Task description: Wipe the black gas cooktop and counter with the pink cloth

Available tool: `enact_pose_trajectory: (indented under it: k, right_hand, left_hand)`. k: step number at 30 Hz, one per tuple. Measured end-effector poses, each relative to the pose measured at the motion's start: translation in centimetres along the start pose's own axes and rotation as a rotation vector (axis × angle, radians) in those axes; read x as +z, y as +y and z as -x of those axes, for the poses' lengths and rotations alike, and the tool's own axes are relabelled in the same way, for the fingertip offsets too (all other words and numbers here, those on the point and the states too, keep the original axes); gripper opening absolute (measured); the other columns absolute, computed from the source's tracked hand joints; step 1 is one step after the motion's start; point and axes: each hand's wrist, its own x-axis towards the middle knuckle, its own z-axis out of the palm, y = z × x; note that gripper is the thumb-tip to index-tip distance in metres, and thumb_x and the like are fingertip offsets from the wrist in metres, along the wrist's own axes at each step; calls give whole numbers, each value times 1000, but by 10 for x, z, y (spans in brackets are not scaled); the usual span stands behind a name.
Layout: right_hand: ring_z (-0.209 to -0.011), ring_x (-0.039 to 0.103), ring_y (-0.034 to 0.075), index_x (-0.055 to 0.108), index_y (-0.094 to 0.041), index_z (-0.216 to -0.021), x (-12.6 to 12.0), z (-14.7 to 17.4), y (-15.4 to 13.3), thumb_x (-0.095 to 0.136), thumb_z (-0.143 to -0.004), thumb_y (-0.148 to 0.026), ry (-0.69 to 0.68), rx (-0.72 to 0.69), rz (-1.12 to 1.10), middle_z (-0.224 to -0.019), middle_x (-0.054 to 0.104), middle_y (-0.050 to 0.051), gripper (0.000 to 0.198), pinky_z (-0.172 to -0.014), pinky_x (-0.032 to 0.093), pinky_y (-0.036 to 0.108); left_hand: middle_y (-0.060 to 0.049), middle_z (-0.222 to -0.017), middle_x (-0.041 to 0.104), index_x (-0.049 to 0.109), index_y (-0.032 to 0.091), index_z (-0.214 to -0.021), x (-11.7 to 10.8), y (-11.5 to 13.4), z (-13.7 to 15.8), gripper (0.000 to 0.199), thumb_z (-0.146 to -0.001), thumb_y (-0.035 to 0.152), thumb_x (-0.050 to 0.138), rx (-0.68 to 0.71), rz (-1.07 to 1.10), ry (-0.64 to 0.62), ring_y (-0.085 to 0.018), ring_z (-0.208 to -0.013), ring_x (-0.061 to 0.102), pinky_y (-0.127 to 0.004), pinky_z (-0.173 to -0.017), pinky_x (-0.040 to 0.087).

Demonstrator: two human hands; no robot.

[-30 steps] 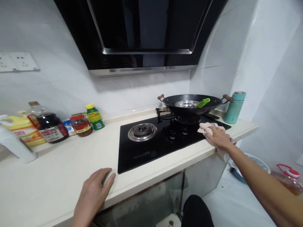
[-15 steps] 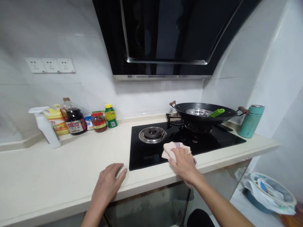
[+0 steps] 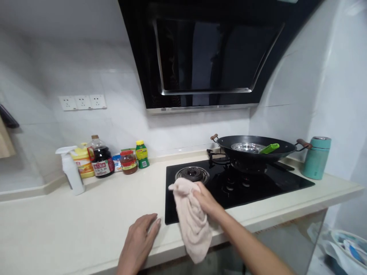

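Observation:
My right hand grips a pale pink cloth by its upper part, and the rest drapes down past the counter's front edge. It is over the left front of the black glass gas stove, just in front of the left burner, part of which the cloth hides. On the cream countertop, left of the stove's near corner, rests my left hand, holding nothing, its thumb apart from the fingers.
A black wok sits on the right burner, with a metal strainer and a green handle inside. Right of it stands a teal flask. A spray bottle, soy sauce bottle and several other containers line the back left. The range hood overhangs.
The cloth, bunched flat on the stove's front before, is now lifted and hangs from my right hand, farther left. My left hand stays on the counter. The view has shifted upward and left.

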Motion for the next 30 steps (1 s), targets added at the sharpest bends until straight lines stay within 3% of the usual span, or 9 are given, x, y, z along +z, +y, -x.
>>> enact_pose_trajectory:
  k: [3, 7, 10, 13, 17, 21, 25, 30]
  right_hand:
    - [-111, 59, 23, 64, -20, -112, -42, -14, 33, 41, -92, -24, 52, 73, 142, -113, 63, 9, 30, -99, 47, 38]
    - [-124, 51, 27, 59, -20, -134, -73, -6, 46, 38, -93, -24, 81, 94, 349, -132, 52, 14, 47, -108, 40, 43]
    - [-125, 48, 29, 52, -31, -145, -65, 6, 31, 46, -96, -44, -40, 7, 472, -145, 46, 10, 52, -106, 40, 45]
    - [-126, 47, 34, 57, -41, -140, -44, 9, 14, 62, -86, -60, -198, -73, 587, -147, 50, 6, 57, -104, 40, 49]
    - [-124, 51, 35, 66, -28, -128, -30, -8, 10, 54, -97, -47, -222, -10, 761, -129, 62, 15, 39, -100, 42, 49]
    - [-118, 59, 28, 62, -17, -128, -40, -38, 31, 59, -98, -41, -180, 175, 922, -129, 62, 14, 38, -100, 48, 49]
    - [-112, 63, 24, 61, -18, -129, -57, -73, 58, 63, -97, -42, -192, 321, 1000, -130, 62, 10, 39, -96, 54, 47]
    - [-109, 65, 23, 60, -18, -130, -88, -116, 92, 64, -97, -40, -209, 406, 965, -129, 63, 10, 40, -92, 56, 45]
  left_hand:
    - [-8, -120, 75, 75, 24, -114, 0, 3, 3, 44, -96, 56, 49, 15, -19, 18, -29, -116, 68, -48, -103, 52]
    - [-8, -120, 75, 75, 25, -114, -1, 7, 4, 42, -96, 55, 51, 34, -45, 0, -30, -116, 67, -50, -103, 51]
    - [-8, -124, 73, 74, 25, -116, 0, 6, 4, 42, -97, 54, 51, 43, -57, -26, -30, -120, 65, -51, -105, 49]
    - [-9, -128, 71, 73, 25, -119, 0, 4, 3, 41, -96, 51, 52, 54, -77, -54, -30, -124, 62, -51, -107, 47]
    - [-8, -128, 70, 73, 28, -121, -5, 4, 0, 36, -94, 46, 55, 97, -107, -142, -30, -123, 61, -51, -104, 48]
    - [-9, -131, 69, 73, 30, -121, -14, 13, -8, 36, -94, 47, 57, 114, -120, -237, -33, -125, 60, -53, -102, 48]
    - [-12, -134, 66, 72, 28, -123, -18, 29, -23, 37, -93, 45, 59, 153, -95, -291, -33, -126, 59, -52, -105, 48]
    - [-11, -129, 67, 73, 26, -120, -12, 36, -50, 33, -90, 37, 62, 213, -53, -344, -32, -122, 62, -49, -103, 49]
